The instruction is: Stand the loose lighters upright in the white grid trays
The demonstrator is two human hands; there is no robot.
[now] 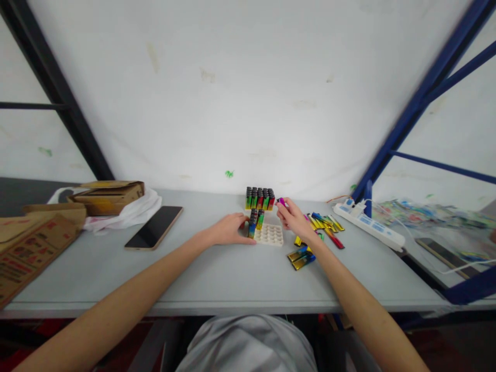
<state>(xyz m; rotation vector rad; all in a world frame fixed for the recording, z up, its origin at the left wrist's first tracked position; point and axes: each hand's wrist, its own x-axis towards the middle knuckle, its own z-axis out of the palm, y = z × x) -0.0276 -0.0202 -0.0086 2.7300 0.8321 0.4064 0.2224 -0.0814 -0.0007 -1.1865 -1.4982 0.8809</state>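
- A single camera, worn on the person's head, looks from above the near edge of the worktop (217, 281).
- It faces forward and down, straight across to the white wall (248, 103) behind the far edge.
- The view is wide and set back: the upright lighters (259, 198) near the far edge appear small at mid-frame, while the person's grey-clothed lap (250, 346) looms below the near edge.

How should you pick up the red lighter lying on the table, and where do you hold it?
Probably pinch the red lighter across its middle, on both long sides, coming down from above and the right. It's slim and lies flat, and other lighters lie close on its far side.
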